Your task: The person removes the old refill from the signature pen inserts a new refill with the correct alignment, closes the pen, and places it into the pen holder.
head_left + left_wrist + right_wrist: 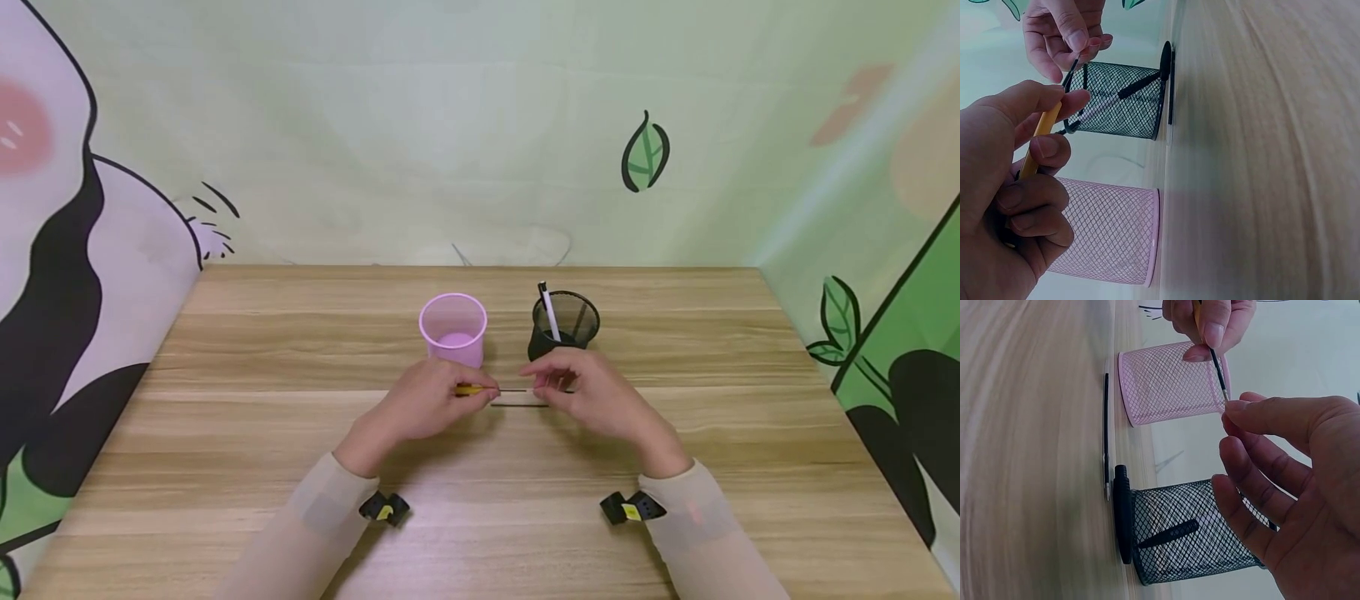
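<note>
The left hand [438,398] grips a yellow pen barrel [1042,134], thumb and forefinger near its end. A thin black pen refill [1217,365] sticks out of that end toward the right hand [588,392]. Thumb and forefinger of the right hand pinch the refill's silvery tip, as the right wrist view shows, while the other fingers are loosely bent. Below the hands, a second black refill [1106,419] lies on the table. Close by lies a black pen-shaped piece [1122,515], in front of the black mesh cup [1197,565].
A pink mesh cup [467,353] stands upright behind the left hand. The black mesh cup to its right holds a white pen [551,315] with a black end, leaning to the left. Both stand on the wooden table [300,333], with a printed cloth wall [450,167] behind.
</note>
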Demonstrator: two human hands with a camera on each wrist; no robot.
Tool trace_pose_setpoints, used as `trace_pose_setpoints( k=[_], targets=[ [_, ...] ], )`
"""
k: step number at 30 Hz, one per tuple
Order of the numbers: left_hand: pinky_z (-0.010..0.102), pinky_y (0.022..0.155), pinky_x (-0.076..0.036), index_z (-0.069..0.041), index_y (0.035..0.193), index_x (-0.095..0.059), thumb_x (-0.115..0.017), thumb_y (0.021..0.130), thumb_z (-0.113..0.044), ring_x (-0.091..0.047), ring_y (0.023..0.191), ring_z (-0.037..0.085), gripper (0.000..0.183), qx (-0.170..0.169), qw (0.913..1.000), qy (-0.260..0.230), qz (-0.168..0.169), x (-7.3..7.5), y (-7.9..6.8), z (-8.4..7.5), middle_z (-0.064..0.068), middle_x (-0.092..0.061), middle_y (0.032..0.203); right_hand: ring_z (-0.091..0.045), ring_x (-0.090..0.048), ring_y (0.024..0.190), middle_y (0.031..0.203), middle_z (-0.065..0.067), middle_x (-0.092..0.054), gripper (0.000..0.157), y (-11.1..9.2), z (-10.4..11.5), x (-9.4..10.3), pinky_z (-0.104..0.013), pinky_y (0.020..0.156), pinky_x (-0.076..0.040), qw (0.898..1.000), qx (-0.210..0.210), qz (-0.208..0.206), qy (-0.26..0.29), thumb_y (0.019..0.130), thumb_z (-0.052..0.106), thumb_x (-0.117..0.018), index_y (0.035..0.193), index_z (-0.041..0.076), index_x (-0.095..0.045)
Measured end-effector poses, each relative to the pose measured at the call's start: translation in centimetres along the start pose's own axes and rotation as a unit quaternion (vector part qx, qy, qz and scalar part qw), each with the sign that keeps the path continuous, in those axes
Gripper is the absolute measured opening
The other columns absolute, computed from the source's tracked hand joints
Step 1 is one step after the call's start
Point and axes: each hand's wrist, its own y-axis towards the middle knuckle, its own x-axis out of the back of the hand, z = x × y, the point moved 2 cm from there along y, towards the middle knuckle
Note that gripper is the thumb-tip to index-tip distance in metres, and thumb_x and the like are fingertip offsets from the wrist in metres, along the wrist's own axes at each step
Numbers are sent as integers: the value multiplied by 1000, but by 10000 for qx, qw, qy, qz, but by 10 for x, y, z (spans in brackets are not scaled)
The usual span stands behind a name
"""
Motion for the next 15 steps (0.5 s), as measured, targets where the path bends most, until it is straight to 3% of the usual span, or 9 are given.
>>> trace_pose_setpoints(
  k=[15],
  targets=[
    [36,86,-56,-25,111,-81,-66,102,-35,-69,96,7,21,40,10000,25,-22,1,0,2,-11,-79,108,-14,-66,89,97,2,-73,25,-8,-13,8,-33,82,-57,9993,-357,-111,-76,94,4,-74,116,15,-77]
  ],
)
